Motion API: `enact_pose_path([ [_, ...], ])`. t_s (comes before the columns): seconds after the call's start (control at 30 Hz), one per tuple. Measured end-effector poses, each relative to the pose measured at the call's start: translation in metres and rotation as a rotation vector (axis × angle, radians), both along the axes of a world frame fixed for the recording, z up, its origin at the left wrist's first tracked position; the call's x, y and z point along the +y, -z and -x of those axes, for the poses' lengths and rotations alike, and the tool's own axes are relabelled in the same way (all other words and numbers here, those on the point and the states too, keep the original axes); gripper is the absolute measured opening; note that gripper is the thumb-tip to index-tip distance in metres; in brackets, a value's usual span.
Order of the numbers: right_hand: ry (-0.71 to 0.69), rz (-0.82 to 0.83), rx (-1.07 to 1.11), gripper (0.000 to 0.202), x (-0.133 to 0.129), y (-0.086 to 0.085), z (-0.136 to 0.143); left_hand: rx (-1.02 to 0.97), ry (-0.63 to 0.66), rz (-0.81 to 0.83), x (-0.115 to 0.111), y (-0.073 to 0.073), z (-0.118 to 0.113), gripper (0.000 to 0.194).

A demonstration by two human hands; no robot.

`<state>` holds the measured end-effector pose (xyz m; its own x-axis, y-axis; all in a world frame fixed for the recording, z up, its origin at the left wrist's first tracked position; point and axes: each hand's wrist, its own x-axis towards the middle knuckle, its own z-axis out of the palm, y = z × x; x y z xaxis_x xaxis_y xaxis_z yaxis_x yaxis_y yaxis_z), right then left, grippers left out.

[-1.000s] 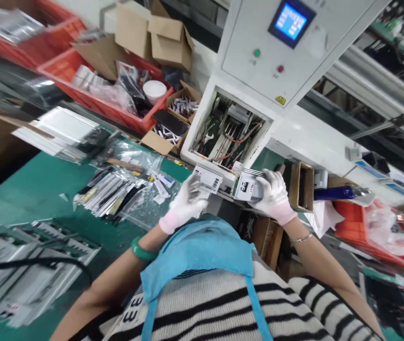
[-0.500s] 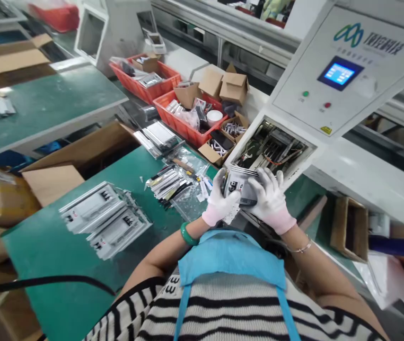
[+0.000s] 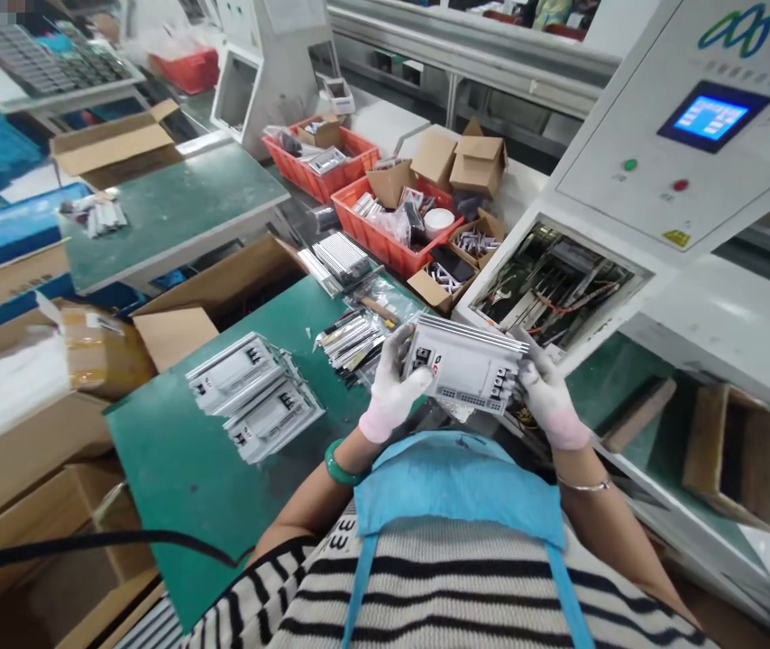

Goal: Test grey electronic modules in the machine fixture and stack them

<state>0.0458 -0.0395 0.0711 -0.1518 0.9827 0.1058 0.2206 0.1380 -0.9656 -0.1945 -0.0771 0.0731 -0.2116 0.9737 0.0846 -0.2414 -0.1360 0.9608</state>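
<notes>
Several silver-grey metal panels (image 3: 466, 365), printed and with cut-outs, are held together in a stack in front of my apron. My left hand (image 3: 395, 388), in a white glove, grips their left end with the thumb across the top face. At the right end my gloved right hand (image 3: 551, 397) has its fingers against the edge; part of the grip is hidden. On the green table to the left lie two piles of similar panels, a back pile (image 3: 233, 374) and a front pile (image 3: 273, 419). Thin strips (image 3: 354, 342) lie in a heap beyond my left hand.
A white machine with a lit screen (image 3: 710, 117) and an open cavity (image 3: 554, 279) stands at the right. Red bins (image 3: 385, 243) and small cartons (image 3: 440, 287) line the back. A wooden box (image 3: 729, 451) sits at far right; a black cable (image 3: 121, 538) crosses lower left.
The panel stack has turned from steeply tilted to showing its broad printed face. My right hand has shifted to its right end, and the hands are farther apart. The view has swung left.
</notes>
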Motion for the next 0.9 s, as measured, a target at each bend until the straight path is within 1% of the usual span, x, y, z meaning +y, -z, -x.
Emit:
enact_pose_path([
  [0.07,-0.022,0.013,0.007,0.063,0.001,-0.005,0.001,-0.046,0.006,0.014,0.003,0.001,0.004,0.076],
  [0.13,-0.036,0.016,0.016,0.060,0.000,-0.011,0.002,-0.142,0.003,0.042,0.009,0.005,0.008,0.072],
  [0.2,-0.043,-0.007,0.018,0.055,-0.002,-0.020,0.005,-0.274,0.024,0.130,0.017,0.011,0.013,0.062],
  [0.3,-0.058,-0.043,-0.041,0.050,-0.005,-0.034,0.012,-0.461,0.138,0.403,0.028,0.023,0.019,0.037],
  [0.33,-0.063,-0.038,-0.066,0.048,-0.006,-0.037,0.014,-0.516,0.181,0.496,0.031,0.027,0.020,0.031],
  [0.4,-0.054,-0.014,-0.097,0.045,-0.009,-0.041,0.018,-0.627,0.266,0.636,0.034,0.032,0.022,0.026],
  [0.43,-0.046,-0.004,-0.104,0.043,-0.010,-0.042,0.019,-0.680,0.308,0.679,0.035,0.035,0.022,0.025],
  [0.53,-0.028,0.001,-0.112,0.039,-0.014,-0.042,0.021,-0.805,0.406,0.746,0.037,0.039,0.020,0.026],
  [0.7,-0.015,0.007,-0.130,0.038,-0.021,-0.042,0.018,-0.879,0.448,0.817,0.040,0.044,0.016,0.026],
  [0.8,-0.043,0.075,-0.069,0.042,-0.024,-0.039,0.016,-0.850,0.476,0.852,0.041,0.048,0.015,0.029],
  [0.9,-0.051,0.147,-0.014,0.046,-0.024,-0.033,0.013,-0.789,0.459,0.900,0.042,0.052,0.014,0.033],
])
